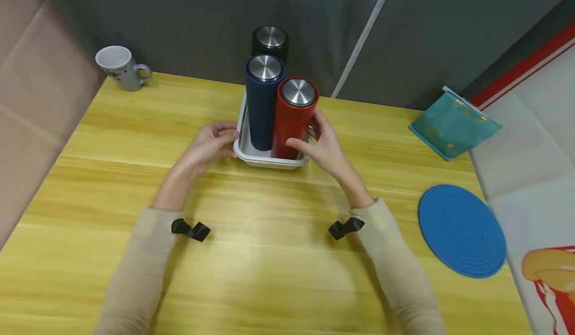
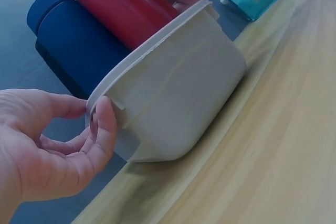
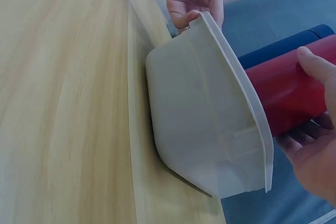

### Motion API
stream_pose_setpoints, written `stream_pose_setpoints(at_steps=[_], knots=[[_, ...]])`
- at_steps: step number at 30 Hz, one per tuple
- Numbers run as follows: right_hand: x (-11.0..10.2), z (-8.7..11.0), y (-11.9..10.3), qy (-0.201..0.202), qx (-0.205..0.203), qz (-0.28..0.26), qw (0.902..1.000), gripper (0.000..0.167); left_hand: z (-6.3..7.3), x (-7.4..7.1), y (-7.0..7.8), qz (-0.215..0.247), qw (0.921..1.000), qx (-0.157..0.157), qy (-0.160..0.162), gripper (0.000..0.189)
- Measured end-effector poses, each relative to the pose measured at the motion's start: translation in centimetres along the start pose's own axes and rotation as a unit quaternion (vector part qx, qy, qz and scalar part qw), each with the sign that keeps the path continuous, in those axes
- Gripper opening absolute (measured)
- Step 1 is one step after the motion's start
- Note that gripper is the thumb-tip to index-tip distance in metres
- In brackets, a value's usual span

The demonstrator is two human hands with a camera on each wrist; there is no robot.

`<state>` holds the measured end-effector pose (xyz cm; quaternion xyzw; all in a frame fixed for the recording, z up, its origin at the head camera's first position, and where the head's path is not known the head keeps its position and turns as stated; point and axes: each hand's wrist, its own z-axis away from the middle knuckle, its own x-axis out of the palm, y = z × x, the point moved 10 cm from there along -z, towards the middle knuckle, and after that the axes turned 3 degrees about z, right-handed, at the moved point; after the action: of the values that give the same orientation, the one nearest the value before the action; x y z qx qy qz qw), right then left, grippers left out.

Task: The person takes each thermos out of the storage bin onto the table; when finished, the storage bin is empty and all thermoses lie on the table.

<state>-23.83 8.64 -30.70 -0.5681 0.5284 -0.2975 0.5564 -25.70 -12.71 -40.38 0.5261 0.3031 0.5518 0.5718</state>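
Observation:
A light-grey plastic bin (image 1: pixel 271 163) rests on the table, holding a red thermos bottle (image 1: pixel 291 128) and a dark blue one (image 1: pixel 260 115), both upright with steel-topped lids. Behind them stands a black thermos (image 1: pixel 271 37); its base is hidden. My left hand (image 1: pixel 208 144) pinches the bin's rim at its left side, thumb above and fingers below, as the left wrist view shows (image 2: pixel 58 145). On the other side my right hand (image 1: pixel 327 148) grips the red thermos, thumb on the near face and fingers round its far right side.
A white mug (image 1: pixel 121 68) stands at the back left corner. On the right are a teal pouch (image 1: pixel 453 123) and a round blue mat (image 1: pixel 462 230). A dark grey panel (image 1: pixel 188 25) rises behind the wooden table (image 1: pixel 251 275).

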Motion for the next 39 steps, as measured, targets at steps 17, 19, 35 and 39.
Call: stream_pose_setpoints(at_steps=[17, 19, 35, 39], knots=[[-0.8, -0.9, 1.7, 0.017, 0.0, 0.004, 0.9999, 0.071, -0.2, -0.1, -0.1, 0.065, 0.9978, -0.009, -0.011, 0.042], [-0.8, -0.9, 1.8, 0.017, 0.003, 0.001, 0.9998, 0.072, -0.3, -0.1, -0.2, 0.067, 0.9976, -0.01, -0.01, 0.042], [-1.3, -0.6, 0.5, 0.009, -0.017, 0.007, 0.9998, 0.066, -0.1, 0.4, -0.6, 0.021, 0.999, -0.015, -0.037, 0.046], [-1.7, -1.1, -0.4, 0.009, -0.032, 0.002, 0.9994, 0.065, -0.1, 0.3, -0.2, 0.027, 0.9989, -0.007, -0.039, 0.046]])
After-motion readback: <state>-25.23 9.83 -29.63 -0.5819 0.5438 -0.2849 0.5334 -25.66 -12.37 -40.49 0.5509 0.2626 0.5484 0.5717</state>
